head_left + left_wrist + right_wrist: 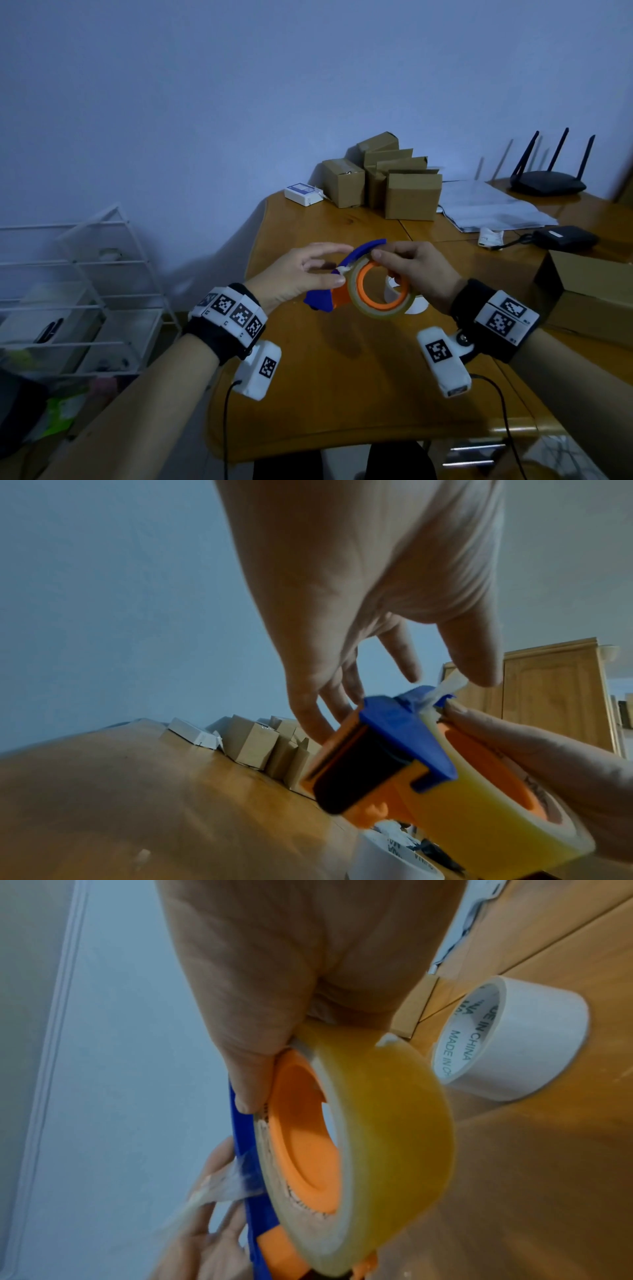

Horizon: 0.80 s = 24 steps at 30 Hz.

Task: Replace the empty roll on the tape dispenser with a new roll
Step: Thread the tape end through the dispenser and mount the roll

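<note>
An orange and blue tape dispenser point(334, 298) point(404, 731) is held above the wooden table point(342, 383). A clear yellowish tape roll point(376, 313) point(479, 818) point(394, 1110) sits on its orange hub point(301, 1137). My right hand point(387, 265) point(257, 988) grips the roll, thumb on its side face by the hub. My left hand point(329, 270) point(359, 574) hovers at the blue guard with fingers spread. Its thumb tip touches the loose tape end point(342, 270) point(448, 683), which sticks up. A white roll core point(514, 1042) point(416, 305) lies on the table under my right hand.
Several cardboard boxes point(394, 181) and a white device point(303, 193) stand at the back. Papers point(489, 205), a black router point(548, 181) and a black adapter point(565, 236) lie right of them. An open carton point(589, 284) sits at the right edge. A white wire rack point(85, 291) stands left of the table.
</note>
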Each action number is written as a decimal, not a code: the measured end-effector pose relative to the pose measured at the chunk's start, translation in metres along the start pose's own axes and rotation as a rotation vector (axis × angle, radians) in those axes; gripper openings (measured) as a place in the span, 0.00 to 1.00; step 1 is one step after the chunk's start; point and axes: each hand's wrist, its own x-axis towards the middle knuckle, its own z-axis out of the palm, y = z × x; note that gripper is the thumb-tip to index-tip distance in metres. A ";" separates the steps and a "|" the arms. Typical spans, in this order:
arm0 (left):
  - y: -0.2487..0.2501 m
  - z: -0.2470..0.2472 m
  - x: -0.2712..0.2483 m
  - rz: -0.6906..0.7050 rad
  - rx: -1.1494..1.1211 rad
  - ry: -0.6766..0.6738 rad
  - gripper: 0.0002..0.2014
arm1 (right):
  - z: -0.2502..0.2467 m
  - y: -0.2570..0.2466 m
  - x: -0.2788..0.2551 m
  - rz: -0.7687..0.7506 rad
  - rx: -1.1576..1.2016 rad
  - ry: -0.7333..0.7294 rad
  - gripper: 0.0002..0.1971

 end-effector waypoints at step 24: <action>-0.021 -0.006 -0.001 -0.121 -0.197 -0.022 0.27 | 0.007 -0.008 0.005 0.070 -0.046 0.042 0.14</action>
